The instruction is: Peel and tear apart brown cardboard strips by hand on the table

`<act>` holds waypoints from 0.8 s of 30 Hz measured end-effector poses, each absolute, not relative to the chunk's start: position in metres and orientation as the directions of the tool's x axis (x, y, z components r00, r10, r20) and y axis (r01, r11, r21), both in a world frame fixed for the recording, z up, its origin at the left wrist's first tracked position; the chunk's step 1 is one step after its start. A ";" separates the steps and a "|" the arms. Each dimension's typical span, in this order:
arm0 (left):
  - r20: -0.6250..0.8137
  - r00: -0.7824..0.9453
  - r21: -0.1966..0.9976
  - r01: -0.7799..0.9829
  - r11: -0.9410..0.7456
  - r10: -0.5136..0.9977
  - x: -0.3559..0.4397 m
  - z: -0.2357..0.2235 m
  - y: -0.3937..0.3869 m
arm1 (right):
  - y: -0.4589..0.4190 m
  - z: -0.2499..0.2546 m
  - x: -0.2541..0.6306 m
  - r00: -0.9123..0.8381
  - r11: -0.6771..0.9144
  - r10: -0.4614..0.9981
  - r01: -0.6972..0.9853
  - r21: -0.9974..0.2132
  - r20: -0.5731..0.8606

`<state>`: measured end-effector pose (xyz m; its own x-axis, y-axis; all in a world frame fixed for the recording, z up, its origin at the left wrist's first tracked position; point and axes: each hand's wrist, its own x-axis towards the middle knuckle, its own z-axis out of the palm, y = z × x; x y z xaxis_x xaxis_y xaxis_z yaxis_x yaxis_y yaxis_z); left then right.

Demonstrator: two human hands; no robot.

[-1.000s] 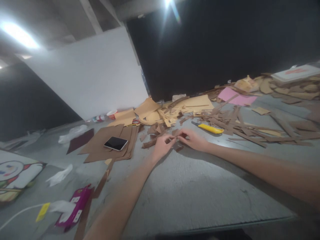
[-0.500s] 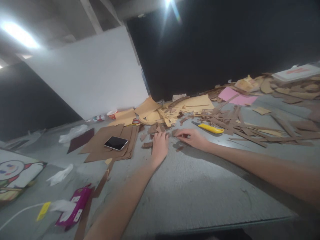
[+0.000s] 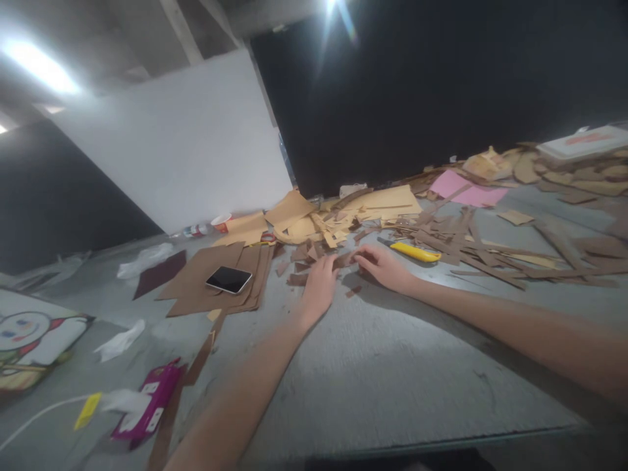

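Between my two hands is a small brown paper piece (image 3: 345, 260). My right hand (image 3: 380, 265) pinches its right end with thumb and forefinger. At its left end, my left hand (image 3: 321, 281) has its fingers bent onto the piece, closed on it as far as I can see. Several small brown scraps (image 3: 300, 267) lie just left of and beyond my left hand. One more scrap (image 3: 353, 292) rests on the table below the piece. A yellow utility knife (image 3: 416, 252) lies beyond my right wrist, its blade end pointing left.
A phone (image 3: 229, 279) rests on stacked brown sheets (image 3: 186, 292) at left. Nearer sits a purple tissue pack (image 3: 150, 402). Tan paper (image 3: 392, 201), a pink sheet (image 3: 466, 190) and many brown strips (image 3: 490, 261) cover the back and right of the grey table (image 3: 392, 379).
My left hand has shifted slightly right, and its fingers now meet the brown piece. My right hand has turned a little and moved slightly right, still pinching the piece.
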<state>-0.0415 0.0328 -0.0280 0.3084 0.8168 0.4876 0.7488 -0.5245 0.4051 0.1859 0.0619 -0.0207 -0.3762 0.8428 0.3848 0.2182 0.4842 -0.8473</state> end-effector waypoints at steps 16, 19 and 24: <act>0.510 0.454 0.347 0.669 -0.658 0.731 -0.036 -0.017 0.022 | 0.063 -0.020 0.188 -0.397 0.440 0.845 0.139 -0.887 0.357; 0.510 0.458 0.346 0.666 -0.661 0.728 -0.035 -0.015 0.020 | 0.062 -0.022 0.187 -0.391 0.437 0.853 0.169 -0.883 0.347; 0.520 0.470 0.333 0.657 -0.676 0.713 -0.035 -0.014 0.019 | 0.063 -0.025 0.187 -0.327 0.494 0.850 0.226 -0.839 0.413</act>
